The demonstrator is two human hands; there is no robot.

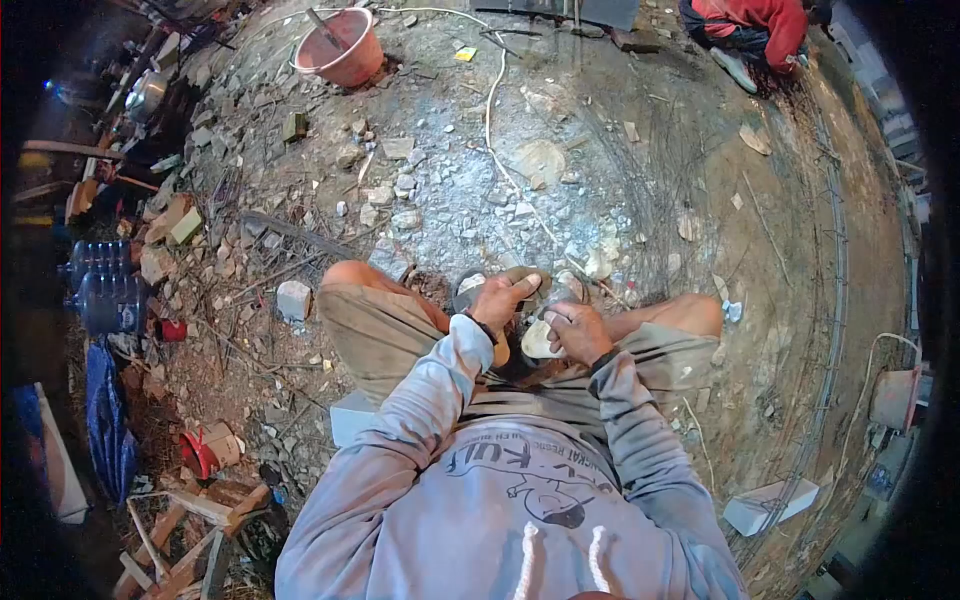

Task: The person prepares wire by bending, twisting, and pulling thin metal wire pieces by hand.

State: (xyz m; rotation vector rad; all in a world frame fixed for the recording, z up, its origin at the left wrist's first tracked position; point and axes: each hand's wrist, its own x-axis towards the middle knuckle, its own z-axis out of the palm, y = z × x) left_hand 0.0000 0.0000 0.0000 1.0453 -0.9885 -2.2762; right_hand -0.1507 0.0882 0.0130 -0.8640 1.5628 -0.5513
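Between my bent knees, both hands are close together. My left hand is closed, thumb stretched along a dark flat piece whose kind I cannot make out. My right hand has its fingers curled at the edge of a pale, rounded flat piece, possibly stone or a sandal sole. A white-and-dark object shows just left of my left hand. My feet are mostly hidden beneath the hands. Broken grey stones lie on the ground just ahead.
A pinkish bucket with a stick or handle in it stands at the far left. A pale hose crosses the ground. Another person in a red top crouches far right. Plastic water bottles and a wooden frame are left; a white block right.
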